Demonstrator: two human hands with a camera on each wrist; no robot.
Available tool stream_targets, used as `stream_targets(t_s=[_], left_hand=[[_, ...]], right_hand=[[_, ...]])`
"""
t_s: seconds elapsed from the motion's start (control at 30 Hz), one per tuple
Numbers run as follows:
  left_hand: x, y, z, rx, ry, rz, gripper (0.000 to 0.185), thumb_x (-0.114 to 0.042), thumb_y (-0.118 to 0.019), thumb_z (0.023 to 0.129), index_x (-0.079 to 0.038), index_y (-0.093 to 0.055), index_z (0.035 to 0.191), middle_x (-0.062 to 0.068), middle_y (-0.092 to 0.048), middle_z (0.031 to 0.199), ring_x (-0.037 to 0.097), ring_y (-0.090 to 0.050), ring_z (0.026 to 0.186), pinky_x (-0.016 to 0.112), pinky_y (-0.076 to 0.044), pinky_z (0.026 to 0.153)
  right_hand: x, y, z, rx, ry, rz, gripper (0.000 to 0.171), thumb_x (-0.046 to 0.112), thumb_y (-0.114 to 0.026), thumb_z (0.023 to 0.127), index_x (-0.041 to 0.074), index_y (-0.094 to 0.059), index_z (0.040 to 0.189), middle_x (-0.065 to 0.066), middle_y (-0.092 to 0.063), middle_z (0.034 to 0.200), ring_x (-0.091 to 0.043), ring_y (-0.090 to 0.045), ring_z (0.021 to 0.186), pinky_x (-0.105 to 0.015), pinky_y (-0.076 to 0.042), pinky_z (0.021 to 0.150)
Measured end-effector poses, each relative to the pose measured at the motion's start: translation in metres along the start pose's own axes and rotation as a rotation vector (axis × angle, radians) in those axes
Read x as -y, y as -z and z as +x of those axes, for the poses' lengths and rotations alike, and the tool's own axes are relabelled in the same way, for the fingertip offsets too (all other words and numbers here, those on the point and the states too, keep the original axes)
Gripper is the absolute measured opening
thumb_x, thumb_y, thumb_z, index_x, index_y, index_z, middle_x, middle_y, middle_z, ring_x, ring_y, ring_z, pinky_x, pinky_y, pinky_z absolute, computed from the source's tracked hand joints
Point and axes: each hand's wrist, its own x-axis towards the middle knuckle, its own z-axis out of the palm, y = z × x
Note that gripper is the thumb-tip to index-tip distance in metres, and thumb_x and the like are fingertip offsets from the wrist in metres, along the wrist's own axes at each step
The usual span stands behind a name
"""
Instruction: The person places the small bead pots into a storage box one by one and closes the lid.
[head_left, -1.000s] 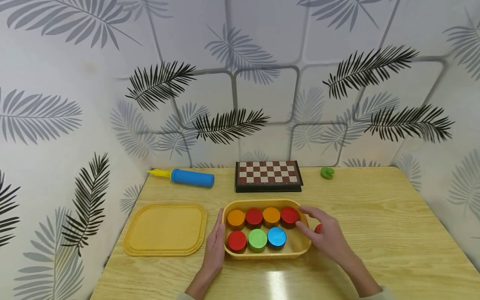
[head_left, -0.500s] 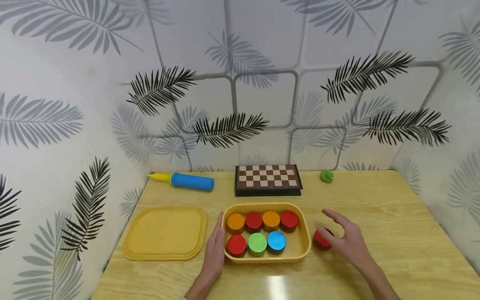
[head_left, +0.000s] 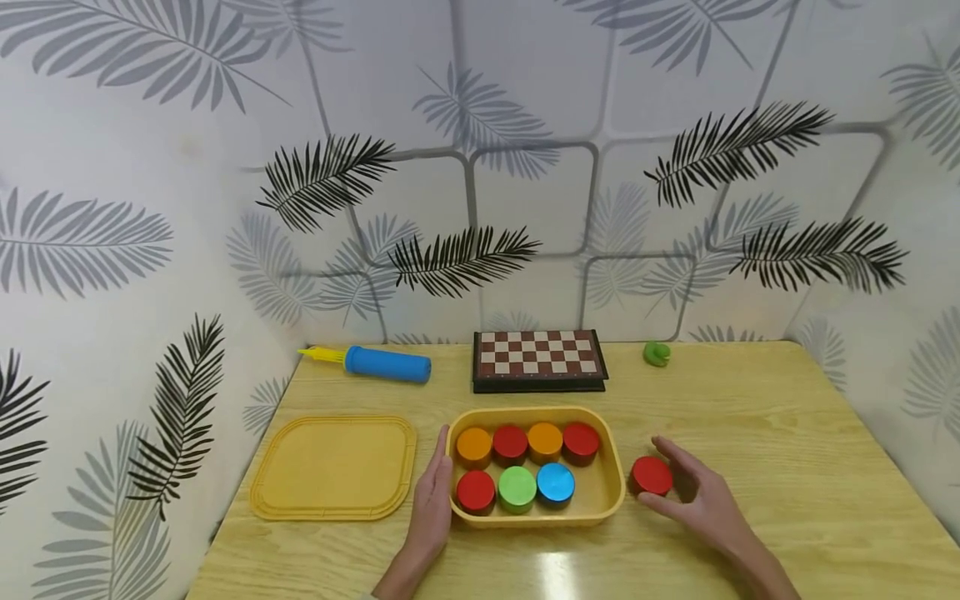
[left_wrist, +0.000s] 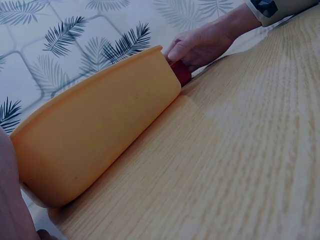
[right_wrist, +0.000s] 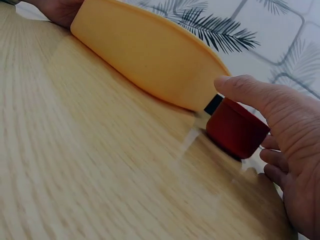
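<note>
On the wooden table sits a shallow yellow plastic tray (head_left: pixel 540 520) holding several round lidded pieces, among them a green one (head_left: pixel 517 488) and a blue one (head_left: pixel 556 484); the others are red or orange. My left hand (head_left: pixel 431 506) rests with straight fingers along the tray's left wall. To the right of the tray stands another red round piece (head_left: pixel 651 476). Around its right side my right hand (head_left: pixel 701 500) is spread, thumb at the near edge and index finger beyond the far edge. A gap shows between palm and piece.
A flat yellow lid (head_left: pixel 333 468) lies to the left. Along the back are a blue hand pump (head_left: pixel 387 364) with a yellow nozzle, a folded chessboard (head_left: pixel 538 358) and a small green figure (head_left: pixel 657 354). A patterned wall rises behind the table.
My right hand has left the tray's right rim and moved right to the loose red piece, its thumb coming down to the near edge. The left hand stays at the tray.
</note>
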Motion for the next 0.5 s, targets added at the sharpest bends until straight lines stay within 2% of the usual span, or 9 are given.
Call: stream_targets(t_s=[0.07, 0.13, 0.33, 0.5], left_hand=[[0.0, 0.0, 0.0, 0.001, -0.003, -0.003, 0.057, -0.03, -0.027, 0.117, -0.004, -0.018, 0.167, 0.013, -0.017, 0.173, 0.022, -0.015, 0.159, 0.007, -0.017, 0.117], [-0.001, 0.0, 0.0, 0.0, -0.007, -0.004, 0.056, -0.029, -0.027, 0.118, -0.003, -0.018, 0.166, 0.014, -0.018, 0.173, 0.022, -0.016, 0.159, 0.008, -0.017, 0.117], [0.001, 0.0, 0.002, -0.009, -0.007, 0.003, 0.056, -0.029, -0.028, 0.117, -0.003, -0.019, 0.166, 0.013, -0.019, 0.173, 0.022, -0.016, 0.159, 0.007, -0.017, 0.117], [0.001, -0.001, 0.001, -0.013, 0.004, 0.016, 0.056, -0.03, -0.028, 0.117, -0.004, -0.02, 0.166, 0.012, -0.019, 0.173, 0.021, -0.017, 0.159, 0.008, -0.017, 0.117]], right_hand=[[-0.004, 0.0, -0.002, -0.02, 0.02, 0.012, 0.084, 0.023, -0.093, 0.081, 0.005, -0.054, 0.152, -0.017, -0.061, 0.147, 0.012, -0.051, 0.128, 0.001, -0.032, 0.102], [-0.008, 0.001, -0.002, -0.029, 0.025, 0.028, 0.084, 0.021, -0.094, 0.08, 0.004, -0.054, 0.152, -0.018, -0.061, 0.146, 0.017, -0.049, 0.125, 0.0, -0.035, 0.102], [-0.014, 0.002, -0.001, -0.03, 0.032, 0.022, 0.086, 0.022, -0.095, 0.078, -0.002, -0.053, 0.15, -0.018, -0.065, 0.141, 0.018, -0.049, 0.125, 0.0, -0.036, 0.102], [-0.014, 0.0, -0.003, -0.045, 0.055, 0.014, 0.075, 0.02, -0.095, 0.078, 0.0, -0.061, 0.142, -0.017, -0.068, 0.136, 0.017, -0.051, 0.122, -0.001, -0.038, 0.101]])
